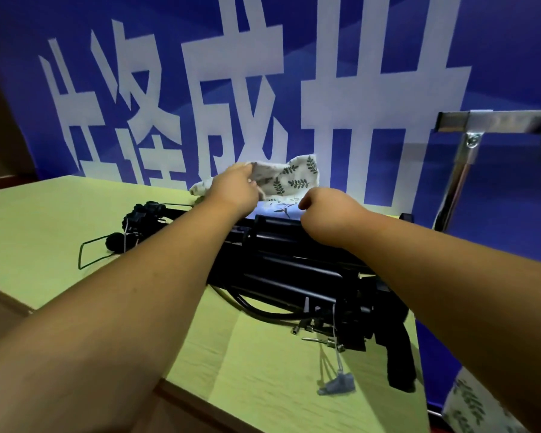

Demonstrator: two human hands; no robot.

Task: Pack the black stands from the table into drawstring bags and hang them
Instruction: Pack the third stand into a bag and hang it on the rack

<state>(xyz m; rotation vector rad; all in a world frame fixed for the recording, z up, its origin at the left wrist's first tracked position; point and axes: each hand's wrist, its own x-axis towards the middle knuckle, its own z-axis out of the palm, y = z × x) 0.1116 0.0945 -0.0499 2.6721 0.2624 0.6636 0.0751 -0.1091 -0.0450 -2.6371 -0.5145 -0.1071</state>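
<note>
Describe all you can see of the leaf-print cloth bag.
The bag is pale cloth, printed with dark green leaf sprigs. It is crumpled and held above the table's far edge, past the end of the black stand. The left hand grips its upper edge; the right hand seems to pinch its lower edge.

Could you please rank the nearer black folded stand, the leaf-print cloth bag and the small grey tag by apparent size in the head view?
1. Nearer black folded stand, largest by far.
2. White leaf-print cloth bag, farther away and partly covered.
3. Small grey tag, smallest though nearest the camera.
</note>
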